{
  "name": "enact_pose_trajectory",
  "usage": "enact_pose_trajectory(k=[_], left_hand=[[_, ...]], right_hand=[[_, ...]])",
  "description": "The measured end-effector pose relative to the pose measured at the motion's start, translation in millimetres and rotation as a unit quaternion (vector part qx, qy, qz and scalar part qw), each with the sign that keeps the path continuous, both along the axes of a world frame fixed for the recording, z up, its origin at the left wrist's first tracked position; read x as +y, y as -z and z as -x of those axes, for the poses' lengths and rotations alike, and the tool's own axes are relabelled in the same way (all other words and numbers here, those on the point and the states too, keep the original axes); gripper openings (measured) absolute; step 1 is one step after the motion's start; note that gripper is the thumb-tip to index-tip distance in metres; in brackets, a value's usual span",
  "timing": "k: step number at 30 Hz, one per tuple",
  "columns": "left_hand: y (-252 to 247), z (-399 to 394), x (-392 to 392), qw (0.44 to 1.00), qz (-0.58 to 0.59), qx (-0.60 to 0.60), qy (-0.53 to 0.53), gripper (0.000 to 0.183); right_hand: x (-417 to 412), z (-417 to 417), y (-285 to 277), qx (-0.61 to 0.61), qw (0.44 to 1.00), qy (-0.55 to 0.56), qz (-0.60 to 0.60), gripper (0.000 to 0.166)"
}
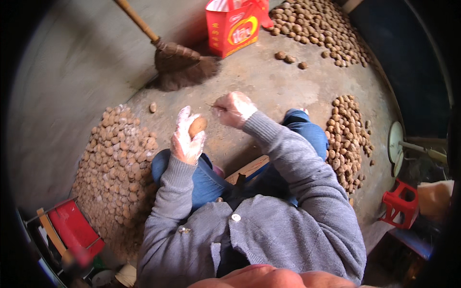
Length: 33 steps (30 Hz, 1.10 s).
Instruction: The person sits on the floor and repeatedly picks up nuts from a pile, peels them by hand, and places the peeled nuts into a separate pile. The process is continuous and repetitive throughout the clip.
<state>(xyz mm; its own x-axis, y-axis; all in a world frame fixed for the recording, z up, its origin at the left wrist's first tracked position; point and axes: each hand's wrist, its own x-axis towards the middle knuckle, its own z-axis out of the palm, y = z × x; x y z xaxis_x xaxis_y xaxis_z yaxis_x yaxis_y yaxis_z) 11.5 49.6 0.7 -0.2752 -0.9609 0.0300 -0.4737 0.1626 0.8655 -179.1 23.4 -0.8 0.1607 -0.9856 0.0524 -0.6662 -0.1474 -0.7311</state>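
Observation:
My left hand (186, 142), in a clear plastic glove, holds one round brown tuber (198, 127) that looks like a small potato. The thumb and fingers lie around its left side. To its right and slightly higher is my right hand (234, 109), gloved the same way, with curled fingers pinching a thin dark sliver (211, 105). What the sliver is cannot be told. The two hands are apart, above the concrete floor and in front of my knees. A large pile of pale, dusty tubers (119, 172) lies left of my left knee; a smaller brown pile (344, 140) lies on the right.
A broom (183, 64) leans at the wall on the far left. Behind the hands stands a red printed bag (230, 32). More tubers (317, 25) are heaped at the far right, with a few loose ones (290, 58) before them. A red plastic stool (401, 205) stands right.

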Motion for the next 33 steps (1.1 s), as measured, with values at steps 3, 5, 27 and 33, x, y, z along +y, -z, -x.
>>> enact_pose_trajectory(k=[3, 5, 27, 33], left_hand=[[1.5, -3.3, -0.3, 0.998, 0.061, -0.002, -0.012, 0.043], [-1.8, -1.0, -2.8, 0.997, 0.076, -0.009, -0.006, 0.053], [13.3, -3.1, -4.7, 0.996, 0.053, 0.062, -0.022, 0.061], [9.2, -5.7, -5.1, 0.998, 0.057, 0.036, 0.013, 0.060]], right_hand=[[1.8, 3.3, -13.2, 0.034, 0.996, -0.070, -0.043, 0.018], [3.7, 4.5, -4.9, 0.014, 0.997, -0.073, -0.015, 0.017], [20.1, -17.6, -15.2, -0.009, 0.990, -0.141, 0.014, 0.008], [17.2, -14.7, -3.9, 0.001, 0.994, -0.093, 0.063, 0.009]])
